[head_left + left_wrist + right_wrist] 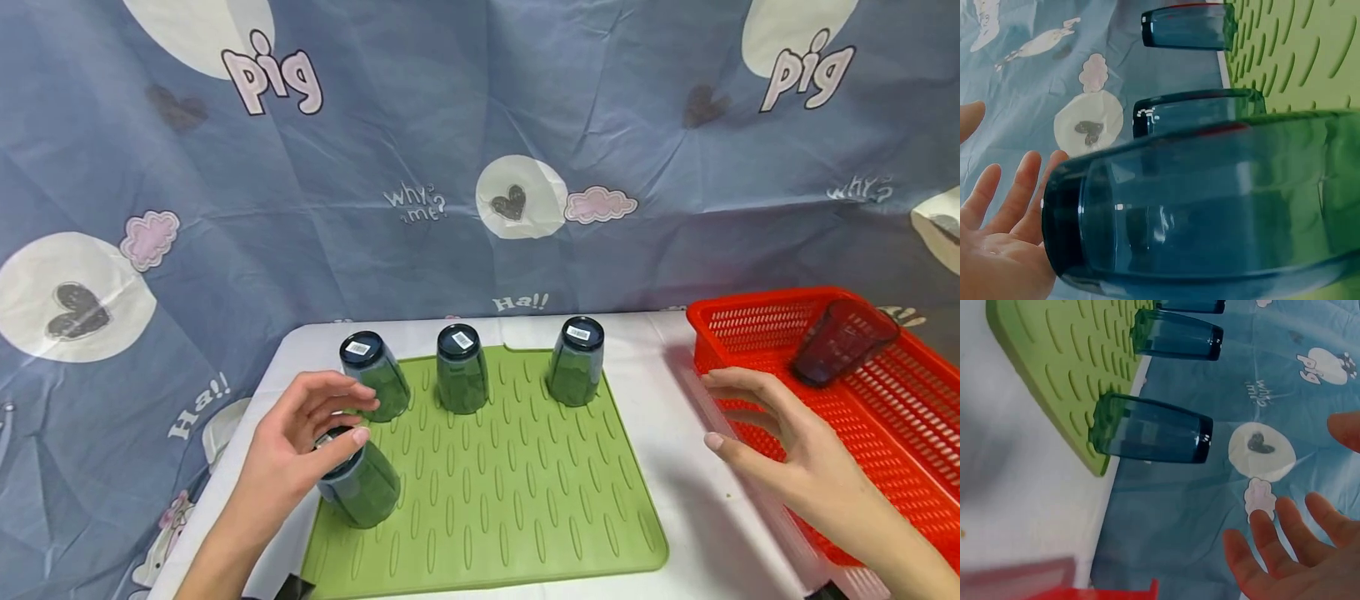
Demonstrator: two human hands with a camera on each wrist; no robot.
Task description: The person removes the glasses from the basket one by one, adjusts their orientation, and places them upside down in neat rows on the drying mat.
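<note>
My left hand (288, 450) hovers over the front-left blue glass (367, 492), fingers loosely bent and thumb apart, holding nothing. In the left wrist view this glass (1197, 212) looms large before the open palm. Upside down on the green ridged mat (510, 492) stand several such glasses: a back-left glass (390, 390), a back-middle glass (462, 383) and a back-right glass (576, 375). Another glass (840, 346) leans tilted inside the red basket (765, 302). Beside the basket's left side, my right hand (795, 462) is raised, fingers spread and bare of any object.
The mat lies on a white-covered table (645, 358). Behind it hangs a blue printed cloth (420, 267), close to the back row of glasses. On the right, the basket's slotted wall (911, 375) rises above the table.
</note>
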